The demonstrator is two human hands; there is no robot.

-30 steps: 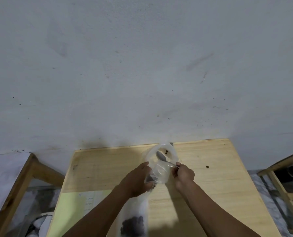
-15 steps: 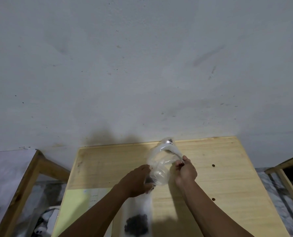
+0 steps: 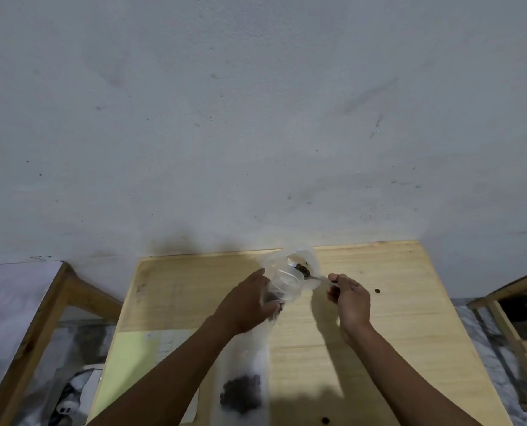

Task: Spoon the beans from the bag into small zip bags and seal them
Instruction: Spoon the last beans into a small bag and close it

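A clear plastic bag (image 3: 286, 278) lies on the wooden table (image 3: 394, 318) with its mouth turned away from me. My left hand (image 3: 246, 302) grips the bag at its gathered part. My right hand (image 3: 349, 298) pinches the handle of a spoon (image 3: 309, 273). The spoon's bowl sits at the bag's mouth and carries several dark beans (image 3: 302, 267). A small clear zip bag (image 3: 243, 376) lies flat near the front edge with a dark heap of beans (image 3: 242, 392) in its lower end; my left forearm crosses its top.
Loose beans lie on the table: one bean (image 3: 377, 291) to the right of my right hand, another bean (image 3: 325, 420) near the front edge. A yellow-green sheet (image 3: 127, 358) covers the table's front left. Wooden frames stand at left (image 3: 41, 318) and right (image 3: 501, 318). The grey wall is close behind.
The bag's mouth has opened wider and the spoon now shows beans in its bowl. My right hand has moved to the right, away from the bag, drawing the spoon handle out.
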